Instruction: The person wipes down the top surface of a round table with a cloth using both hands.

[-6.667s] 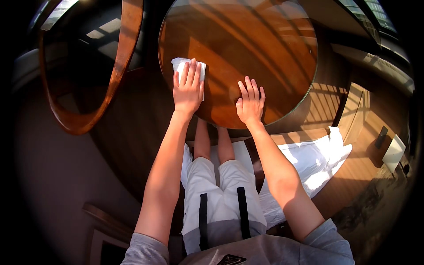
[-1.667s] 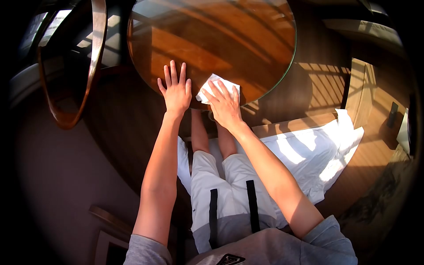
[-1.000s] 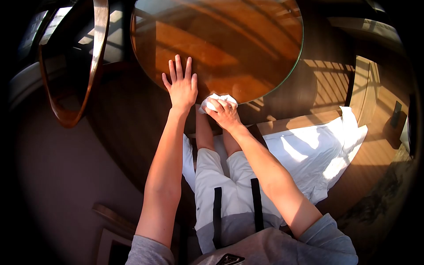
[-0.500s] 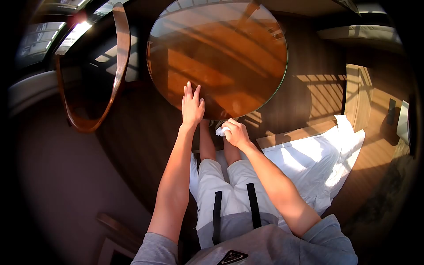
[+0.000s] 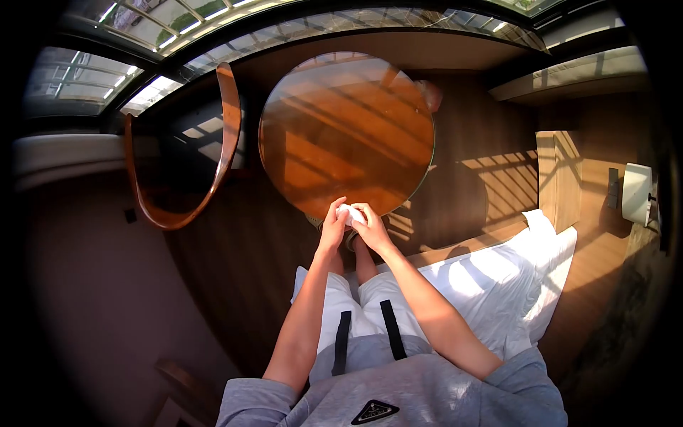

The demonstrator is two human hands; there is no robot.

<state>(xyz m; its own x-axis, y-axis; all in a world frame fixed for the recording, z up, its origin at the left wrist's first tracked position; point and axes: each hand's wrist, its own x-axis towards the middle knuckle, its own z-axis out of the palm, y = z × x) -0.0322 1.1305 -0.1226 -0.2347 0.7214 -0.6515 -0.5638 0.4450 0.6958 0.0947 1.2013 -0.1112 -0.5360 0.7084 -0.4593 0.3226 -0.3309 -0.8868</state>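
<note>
A crumpled white tissue (image 5: pixel 349 214) is bunched between my two hands, just in front of the near edge of a round glass-topped wooden table (image 5: pixel 348 142). My left hand (image 5: pixel 333 226) has its fingers closed on the tissue's left side. On the other side, my right hand (image 5: pixel 371 228) grips it with curled fingers. Both hands nearly meet around the wad, so part of it is hidden. Bars of sunlight and shadow fall across the tabletop.
A chair with a curved wooden frame (image 5: pixel 226 142) stands left of the table. White bedding (image 5: pixel 491 277) lies at the right. Behind the table is a window (image 5: pixel 320 32). A pinkish object (image 5: pixel 431 96) shows beyond the table's far right edge.
My left hand has come off the tabletop and joined my right hand on the tissue. The view has tilted upward, showing more of the windows.
</note>
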